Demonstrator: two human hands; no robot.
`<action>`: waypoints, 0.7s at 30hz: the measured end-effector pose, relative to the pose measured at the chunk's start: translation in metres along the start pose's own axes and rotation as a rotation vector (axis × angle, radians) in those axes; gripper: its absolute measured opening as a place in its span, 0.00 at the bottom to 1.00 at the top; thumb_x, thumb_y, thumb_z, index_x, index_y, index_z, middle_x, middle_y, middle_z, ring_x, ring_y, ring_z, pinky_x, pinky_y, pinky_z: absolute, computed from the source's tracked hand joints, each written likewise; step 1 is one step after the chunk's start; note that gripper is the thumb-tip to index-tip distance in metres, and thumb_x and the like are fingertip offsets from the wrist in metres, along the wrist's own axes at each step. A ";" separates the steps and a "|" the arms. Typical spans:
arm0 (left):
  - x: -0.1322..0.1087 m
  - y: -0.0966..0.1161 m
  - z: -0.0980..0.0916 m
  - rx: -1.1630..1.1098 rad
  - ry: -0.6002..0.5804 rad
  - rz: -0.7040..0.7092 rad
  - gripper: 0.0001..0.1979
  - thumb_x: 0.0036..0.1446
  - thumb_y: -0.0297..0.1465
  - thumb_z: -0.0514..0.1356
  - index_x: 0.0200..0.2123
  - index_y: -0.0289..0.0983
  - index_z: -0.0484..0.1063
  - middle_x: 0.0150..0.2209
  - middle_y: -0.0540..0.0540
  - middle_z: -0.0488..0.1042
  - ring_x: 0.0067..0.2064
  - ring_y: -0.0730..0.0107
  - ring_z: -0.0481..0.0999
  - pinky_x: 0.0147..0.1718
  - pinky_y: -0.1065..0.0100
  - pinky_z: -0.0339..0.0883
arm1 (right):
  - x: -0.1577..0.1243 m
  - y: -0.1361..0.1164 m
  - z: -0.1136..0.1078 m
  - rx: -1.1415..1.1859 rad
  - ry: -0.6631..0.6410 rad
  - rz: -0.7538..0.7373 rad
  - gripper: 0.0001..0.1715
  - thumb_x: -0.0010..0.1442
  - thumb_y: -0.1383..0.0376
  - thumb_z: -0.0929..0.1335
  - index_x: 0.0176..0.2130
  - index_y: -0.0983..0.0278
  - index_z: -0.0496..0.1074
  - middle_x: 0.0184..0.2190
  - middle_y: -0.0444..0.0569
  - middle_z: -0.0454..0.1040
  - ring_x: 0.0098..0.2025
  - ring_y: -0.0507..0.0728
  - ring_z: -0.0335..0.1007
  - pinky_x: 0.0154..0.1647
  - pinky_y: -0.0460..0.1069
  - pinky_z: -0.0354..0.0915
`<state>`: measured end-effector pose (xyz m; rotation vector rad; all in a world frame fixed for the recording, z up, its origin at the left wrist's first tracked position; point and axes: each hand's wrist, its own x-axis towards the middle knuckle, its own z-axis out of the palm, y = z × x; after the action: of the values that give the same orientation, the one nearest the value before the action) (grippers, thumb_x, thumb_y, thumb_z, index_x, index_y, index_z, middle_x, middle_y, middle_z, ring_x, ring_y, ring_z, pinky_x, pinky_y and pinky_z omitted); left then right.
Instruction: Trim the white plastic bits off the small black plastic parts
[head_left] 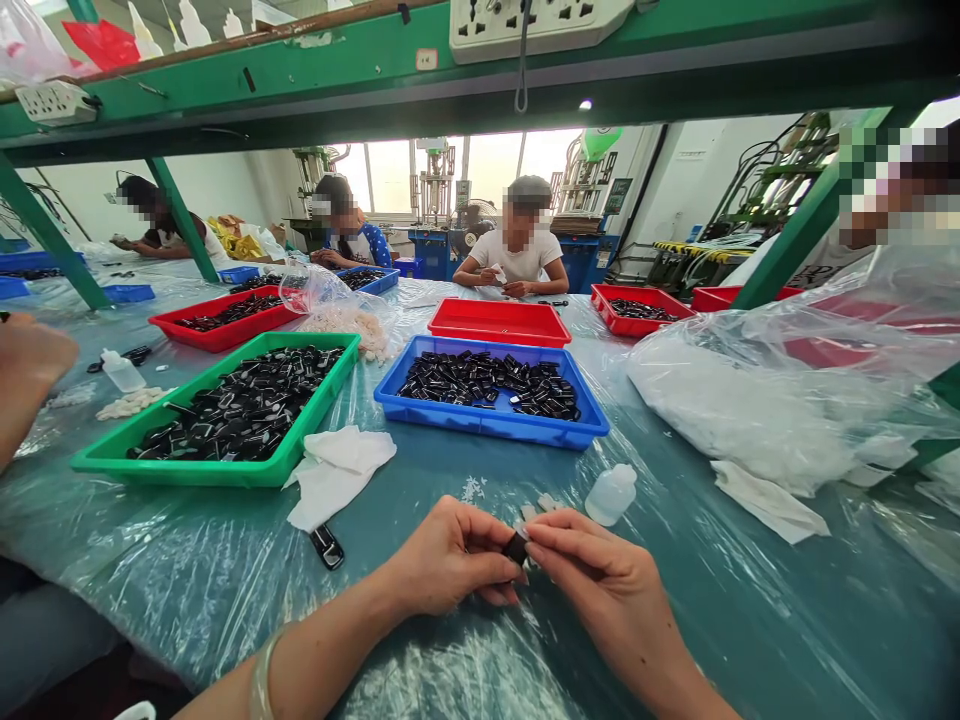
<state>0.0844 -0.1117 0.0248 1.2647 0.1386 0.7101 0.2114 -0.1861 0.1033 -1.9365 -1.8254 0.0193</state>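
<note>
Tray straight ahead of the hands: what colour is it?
The tray is bright blue, best seen in the head view.

Plastic-sheeted table (735, 610) — black part (328, 546), blue tray (491, 425)

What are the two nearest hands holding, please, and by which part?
The left hand and right hand pinch a small black piece between their fingertips, one at each side.
</note>
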 end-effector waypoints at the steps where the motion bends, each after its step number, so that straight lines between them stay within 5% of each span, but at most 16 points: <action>1: 0.000 -0.001 0.000 0.004 -0.003 0.000 0.20 0.39 0.37 0.59 0.34 0.28 0.71 0.28 0.45 0.70 0.28 0.84 0.72 0.27 0.86 0.67 | 0.000 0.001 0.000 -0.001 -0.005 -0.002 0.25 0.45 0.51 0.63 0.33 0.67 0.72 0.37 0.42 0.64 0.35 0.27 0.61 0.35 0.18 0.55; 14: -0.002 0.000 0.001 -0.011 0.010 -0.003 0.19 0.38 0.37 0.59 0.33 0.28 0.71 0.26 0.46 0.70 0.26 0.86 0.70 0.27 0.86 0.66 | -0.004 0.003 0.004 -0.002 -0.008 -0.058 0.27 0.48 0.49 0.60 0.32 0.69 0.72 0.38 0.43 0.64 0.35 0.28 0.61 0.35 0.21 0.58; 21: 0.003 -0.001 0.004 -0.036 0.032 0.016 0.20 0.39 0.37 0.59 0.33 0.28 0.70 0.28 0.46 0.70 0.27 0.86 0.71 0.27 0.86 0.67 | -0.006 0.003 0.014 0.006 0.097 -0.081 0.28 0.50 0.50 0.58 0.33 0.71 0.71 0.36 0.44 0.64 0.34 0.26 0.59 0.35 0.20 0.56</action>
<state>0.0889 -0.1138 0.0257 1.2213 0.1413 0.7439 0.2094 -0.1874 0.0881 -1.8255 -1.8361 -0.0938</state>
